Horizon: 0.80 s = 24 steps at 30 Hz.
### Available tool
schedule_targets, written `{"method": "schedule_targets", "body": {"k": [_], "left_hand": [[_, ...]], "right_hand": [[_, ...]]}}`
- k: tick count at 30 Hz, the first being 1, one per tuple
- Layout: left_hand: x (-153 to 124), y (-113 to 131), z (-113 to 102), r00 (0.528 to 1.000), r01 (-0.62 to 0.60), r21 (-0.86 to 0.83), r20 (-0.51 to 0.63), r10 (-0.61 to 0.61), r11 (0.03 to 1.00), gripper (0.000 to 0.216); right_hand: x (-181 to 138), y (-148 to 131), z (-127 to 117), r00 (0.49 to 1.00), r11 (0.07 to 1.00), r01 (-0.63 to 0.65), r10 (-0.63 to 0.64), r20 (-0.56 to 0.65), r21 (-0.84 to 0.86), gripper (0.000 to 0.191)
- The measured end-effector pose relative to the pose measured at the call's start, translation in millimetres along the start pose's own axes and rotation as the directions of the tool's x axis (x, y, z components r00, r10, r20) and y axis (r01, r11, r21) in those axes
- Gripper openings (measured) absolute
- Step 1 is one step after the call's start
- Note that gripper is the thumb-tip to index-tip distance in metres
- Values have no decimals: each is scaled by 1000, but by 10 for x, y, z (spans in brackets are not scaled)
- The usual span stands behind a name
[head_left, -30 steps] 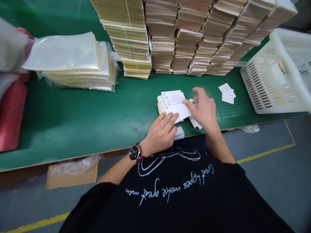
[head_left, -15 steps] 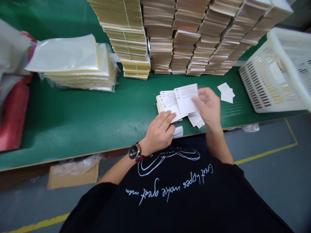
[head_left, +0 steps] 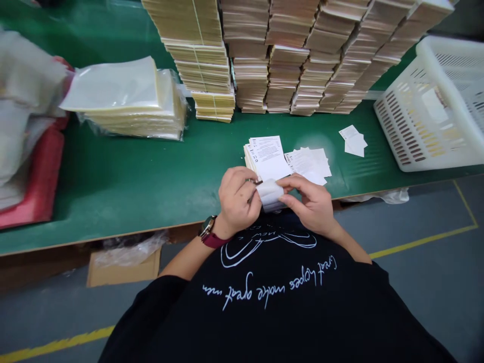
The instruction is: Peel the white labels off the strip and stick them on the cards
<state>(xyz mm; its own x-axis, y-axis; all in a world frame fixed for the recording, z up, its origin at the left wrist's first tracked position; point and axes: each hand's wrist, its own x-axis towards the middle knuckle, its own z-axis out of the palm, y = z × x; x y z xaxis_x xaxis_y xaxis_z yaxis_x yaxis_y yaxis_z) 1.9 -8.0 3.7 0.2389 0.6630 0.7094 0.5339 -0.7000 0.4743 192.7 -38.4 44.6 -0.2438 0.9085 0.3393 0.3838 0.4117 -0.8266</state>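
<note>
Both my hands meet at the near edge of the green table (head_left: 151, 176). My left hand (head_left: 236, 199), with a watch on the wrist, is closed on the left side of a small white roll or pack (head_left: 270, 194). My right hand (head_left: 312, 201) pinches the same white piece from the right. Just beyond them lies a pile of printed white leaflets (head_left: 264, 151), and to its right a fanned spread of more white sheets (head_left: 310, 161).
Tall stacks of tan card packs (head_left: 287, 55) line the back. A bagged pile of pale sheets (head_left: 128, 101) lies at the left, beside red and white bags (head_left: 30, 151). A white slatted basket (head_left: 427, 111) stands at the right, with small white cards (head_left: 353, 141) near it.
My right hand laid the leaflet it was lifting onto the spread at the right. Both hands then drew back to the table edge and took up the small white piece.
</note>
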Motion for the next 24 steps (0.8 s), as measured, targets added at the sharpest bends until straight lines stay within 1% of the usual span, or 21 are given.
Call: {"method": "schedule_targets", "body": {"k": [2,3,4,5,6,9,10,11,12,14,15,16,17,18,20,21,22,24], "left_hand": [[-7,17,-53,997,-66,97,-37,70,993,23],[-11,22,-77,991,-122,129,-30,127,984,30],[-14,27,-96,984,-177,135,-7,180,975,33],[-15,33,-108,976,-219,119,19,218,968,31],[-12,41,-114,972,-232,88,37,230,969,26],[18,85,-97,984,-168,-10,51,168,986,9],[31,102,-87,987,-146,-33,60,148,989,5],[43,119,-79,988,-130,-52,75,134,990,5],[53,134,-72,989,-115,-70,89,121,991,9],[63,152,-68,993,-63,-118,90,74,991,18],[63,156,-68,996,-21,-153,77,33,988,22],[60,155,-70,998,27,-195,59,-16,981,25],[56,152,-71,997,70,-236,41,-62,969,28],[51,148,-71,995,103,-272,30,-99,957,31],[43,139,-69,991,135,-311,35,-131,941,35],[40,135,-67,990,139,-312,44,-131,940,37],[38,132,-66,991,136,-296,45,-129,945,37],[36,126,-68,993,116,-214,11,-116,970,28]], "right_hand": [[26,2,23,1000,1000,-15,16,-15,18,24],[38,0,27,1000,1000,-3,3,-11,25,23],[49,-4,34,1000,999,23,-22,-10,30,21],[57,-10,44,998,998,58,-58,-15,29,21],[64,-16,59,995,995,100,-100,-31,19,21],[70,-36,103,969,972,219,-227,-99,-88,21],[68,-41,108,961,963,240,-254,-112,-123,20],[65,-46,106,954,958,253,-270,-131,-134,18],[63,-49,95,947,959,259,-276,-163,-119,16],[69,-48,60,925,963,267,-265,-274,-30,13],[78,-42,42,908,960,280,-258,-329,20,15],[88,-33,30,900,955,290,-248,-360,67,20],[100,-21,25,904,949,297,-244,-350,108,30],[110,-8,30,922,945,294,-241,-304,143,42],[117,18,65,966,951,237,-210,-148,197,65],[114,27,90,980,957,194,-180,-87,213,69],[107,33,114,988,963,154,-145,-57,220,69],[89,32,148,994,970,94,-82,-66,224,65]]}}
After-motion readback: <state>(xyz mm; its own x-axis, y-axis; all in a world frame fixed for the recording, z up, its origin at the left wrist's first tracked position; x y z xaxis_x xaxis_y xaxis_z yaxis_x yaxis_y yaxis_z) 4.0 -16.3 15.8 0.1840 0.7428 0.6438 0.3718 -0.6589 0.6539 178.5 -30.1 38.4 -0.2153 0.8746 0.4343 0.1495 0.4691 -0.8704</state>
